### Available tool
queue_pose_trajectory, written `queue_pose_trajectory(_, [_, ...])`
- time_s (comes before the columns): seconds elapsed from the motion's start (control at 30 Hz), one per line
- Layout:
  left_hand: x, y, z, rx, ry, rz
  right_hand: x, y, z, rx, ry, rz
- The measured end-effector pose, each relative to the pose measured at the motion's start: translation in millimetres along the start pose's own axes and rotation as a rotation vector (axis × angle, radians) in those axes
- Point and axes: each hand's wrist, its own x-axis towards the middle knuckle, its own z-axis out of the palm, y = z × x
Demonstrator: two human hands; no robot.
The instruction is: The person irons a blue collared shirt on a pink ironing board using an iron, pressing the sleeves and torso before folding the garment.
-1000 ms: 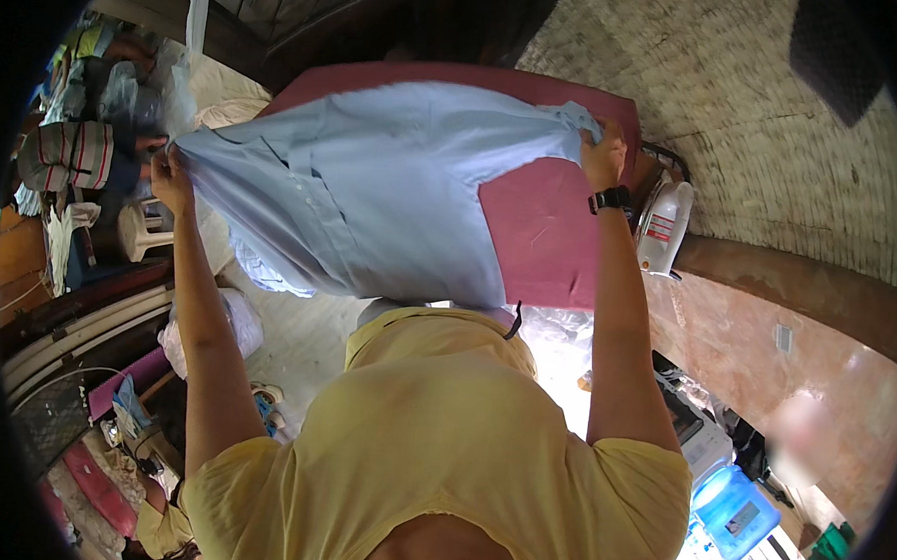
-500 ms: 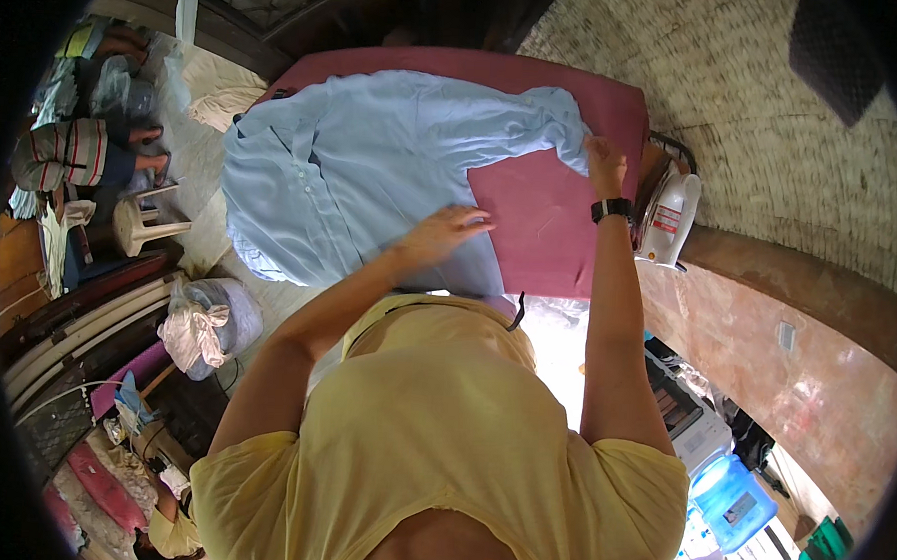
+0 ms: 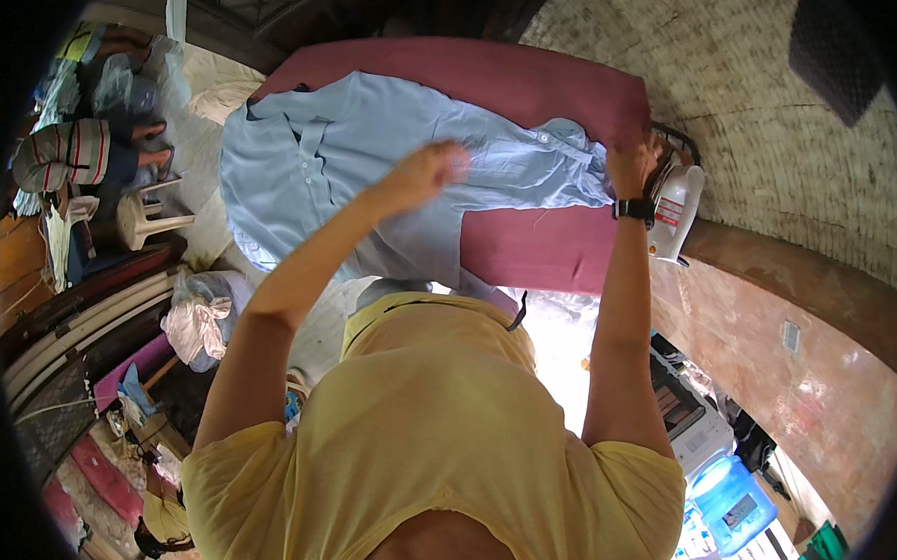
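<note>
A light blue button-up shirt (image 3: pixel 374 157) lies spread on a maroon padded board (image 3: pixel 550 249). Its sleeve stretches rightward, and the buttoned cuff (image 3: pixel 570 140) rests near the board's right end. My left hand (image 3: pixel 435 169), smeared by motion, is over the upper sleeve; its fingers do not show clearly. Past the cuff, at the board's right edge, is my right hand (image 3: pixel 634 160), with a dark watch on the wrist. Its fingers point toward a dark rack beside a white plastic object with red markings (image 3: pixel 675 212). Whether that hand grips anything is hidden.
A woven mat wall (image 3: pixel 736 122) and a stone ledge (image 3: pixel 824 387) border the right side. At left are a plastic stool (image 3: pixel 146 217), a bagged bundle (image 3: pixel 202 314) and a seated person (image 3: pixel 64 153). A blue water container (image 3: pixel 729 502) stands at lower right.
My right hand has let go of the cuff and shifted right to the board's edge. My left hand has risen from the shirt's lower part to the sleeve. The sleeve now lies straighter and lower.
</note>
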Motion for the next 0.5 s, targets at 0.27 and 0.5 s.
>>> queue_pose_trajectory(0.27, [80.8,-78.2,-50.6,0.779,0.263,-0.144,32.9,-37.8,20.4,0.294,-0.665,0.166])
queue_pose_trajectory(0.5, [87.1,-81.3,-61.3,0.761,0.358,-0.188,34.9,-82.7,27.0,-0.225,-0.016,0.173])
